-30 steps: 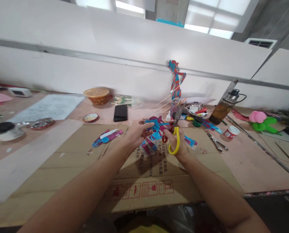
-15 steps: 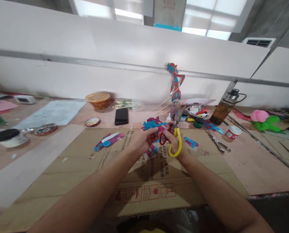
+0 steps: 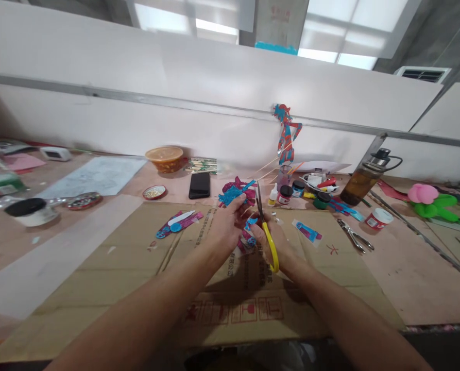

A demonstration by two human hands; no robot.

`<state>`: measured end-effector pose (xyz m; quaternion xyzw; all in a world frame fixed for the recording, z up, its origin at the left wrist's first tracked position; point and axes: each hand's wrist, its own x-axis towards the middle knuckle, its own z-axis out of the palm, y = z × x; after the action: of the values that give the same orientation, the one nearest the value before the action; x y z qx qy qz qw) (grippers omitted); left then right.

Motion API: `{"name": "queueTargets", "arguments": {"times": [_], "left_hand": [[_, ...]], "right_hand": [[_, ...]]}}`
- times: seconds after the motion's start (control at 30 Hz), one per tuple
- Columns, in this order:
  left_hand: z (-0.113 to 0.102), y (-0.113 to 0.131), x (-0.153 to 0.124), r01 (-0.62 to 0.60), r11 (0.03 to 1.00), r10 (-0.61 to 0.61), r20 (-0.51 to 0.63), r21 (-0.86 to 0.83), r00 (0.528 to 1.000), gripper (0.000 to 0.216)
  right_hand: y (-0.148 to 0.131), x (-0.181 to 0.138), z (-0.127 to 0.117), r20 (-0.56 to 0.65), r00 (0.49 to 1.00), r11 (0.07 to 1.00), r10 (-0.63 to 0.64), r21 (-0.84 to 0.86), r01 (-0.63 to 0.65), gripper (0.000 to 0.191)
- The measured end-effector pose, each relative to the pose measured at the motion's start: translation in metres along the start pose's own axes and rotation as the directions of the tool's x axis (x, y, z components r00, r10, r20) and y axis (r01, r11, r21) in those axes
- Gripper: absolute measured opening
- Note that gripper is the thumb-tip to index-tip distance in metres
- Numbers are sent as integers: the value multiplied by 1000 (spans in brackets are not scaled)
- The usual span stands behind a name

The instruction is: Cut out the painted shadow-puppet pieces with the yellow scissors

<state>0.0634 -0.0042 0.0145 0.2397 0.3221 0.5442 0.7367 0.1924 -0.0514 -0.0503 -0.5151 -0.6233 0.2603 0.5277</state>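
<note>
My left hand [image 3: 233,220] is closed on a blue and magenta painted cutout [image 3: 231,195], pinching it with the thumb on top. In my right hand [image 3: 278,243] are scissors [image 3: 270,246] with a yellow handle, held nearly edge-on. Their blades point away from me, at the right edge of the cutout; whether they touch it I cannot tell. More painted pieces [image 3: 249,238] show below and between the hands, partly hidden by the fingers. A similar blue and magenta piece [image 3: 309,232] lies on the cardboard [image 3: 303,299] to the right.
Jointed painted pieces with a white pen [image 3: 181,218] lie left on the cardboard. Behind are a phone [image 3: 199,185], a lid of small fasteners [image 3: 154,192] and paint jars [image 3: 285,195]. Pliers [image 3: 355,235] and a bottle [image 3: 364,178] stand or lie right. A painted figure [image 3: 286,134] leans at the wall.
The scissors have turned from broadside to nearly edge-on, and their blades have swung left toward the cutout. The cutout has tilted, showing more of itself above the left hand. The view has shifted slightly.
</note>
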Motion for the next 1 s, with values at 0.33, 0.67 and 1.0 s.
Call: {"name": "queueTargets", "arguments": {"times": [0.33,0.67,1.0], "left_hand": [[-1,-14,-6,-41,997,37,-74,-58,997,41],[9,-11,-18,-16,995,6,-96,-97,995,35],[13,-14,-22,2,984,-29,-148,-180,989,28]], "right_hand": [[-15,-5,-3,22,999,999,26,40,-27,24],[-16,-3,-2,-1,1000,1000,9,-30,-9,31],[-11,-5,-3,18,1000,1000,-10,-20,10,38]]}}
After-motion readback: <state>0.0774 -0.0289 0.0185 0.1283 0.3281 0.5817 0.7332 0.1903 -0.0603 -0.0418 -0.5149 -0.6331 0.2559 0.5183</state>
